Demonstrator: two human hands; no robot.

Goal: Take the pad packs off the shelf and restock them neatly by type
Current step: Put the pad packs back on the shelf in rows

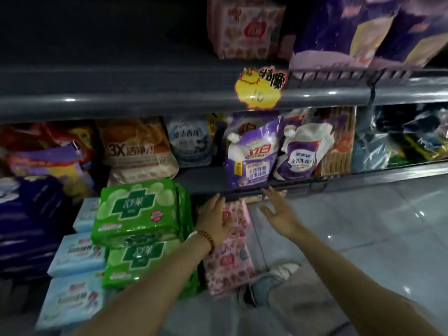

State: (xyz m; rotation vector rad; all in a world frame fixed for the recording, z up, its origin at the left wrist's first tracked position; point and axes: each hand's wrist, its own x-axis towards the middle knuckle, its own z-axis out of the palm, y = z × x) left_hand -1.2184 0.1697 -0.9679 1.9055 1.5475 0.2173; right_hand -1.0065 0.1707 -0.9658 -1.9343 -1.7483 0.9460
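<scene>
A pink pad pack [229, 248] printed with small cartoon figures and a red logo is seen standing on end low down, below the edge of the lower shelf [303, 183] and just right of the green packs. The left hand [214, 220], a beaded bracelet [204, 237] on its wrist, is laid flat against the upper face of this pink pack with the fingers spread, touching it but not closed round it. The right hand [278, 209] is held open in the air just right of the pack, fingers splayed, nothing in its grip. Two green pad packs [138, 212] bearing a dark green cross with white Chinese characters are stacked to the left, and light blue pad packs [75, 258] are piled beside those. A second pink pack [244, 27] of like print is seen on the upper shelf, next to purple bags [363, 30]. On the upper shelf edge a yellow price tag [260, 89] is fixed, with "10" written by hand and black characters above. On the lower shelf stand an orange bag [135, 144] marked "3X", a purple detergent pouch [252, 156] with red characters, and a white and purple pouch [303, 151]. A shoe [278, 272] is seen on the tiled floor [363, 226].
</scene>
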